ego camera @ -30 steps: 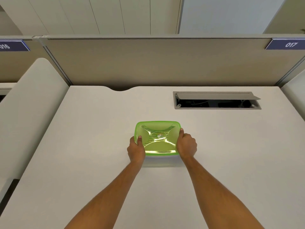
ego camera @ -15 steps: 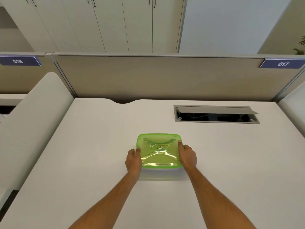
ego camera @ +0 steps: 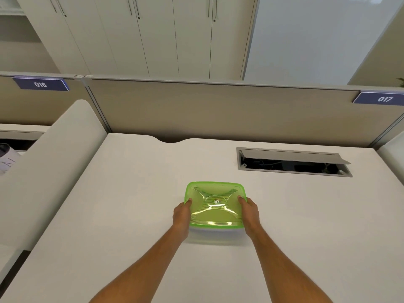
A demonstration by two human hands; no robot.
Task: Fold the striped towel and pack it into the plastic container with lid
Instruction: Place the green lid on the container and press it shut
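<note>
A person looks down at a pale desk [ego camera: 131,215] where a plastic container [ego camera: 215,231] sits near the middle, closed by a translucent green lid [ego camera: 215,204]. Through the lid, faint dark bands suggest the striped towel [ego camera: 227,196] is folded inside, though glare on the plastic makes this hard to confirm. The left hand [ego camera: 182,215] grips the container's left side, thumb resting on the lid's edge and fingers curled down out of sight. The right hand [ego camera: 249,212] grips the right side the same way, thumb on the lid. Over the last second the hands have kept almost the same hold; mainly the head has tilted up, so the cupboards behind the partition [ego camera: 218,110] now show and the container sits lower in view. That likely means the lid is seated and the packing is all but finished, with only a final press or release left. An open cable hatch [ego camera: 293,162] lies well apart, behind and right.
</note>
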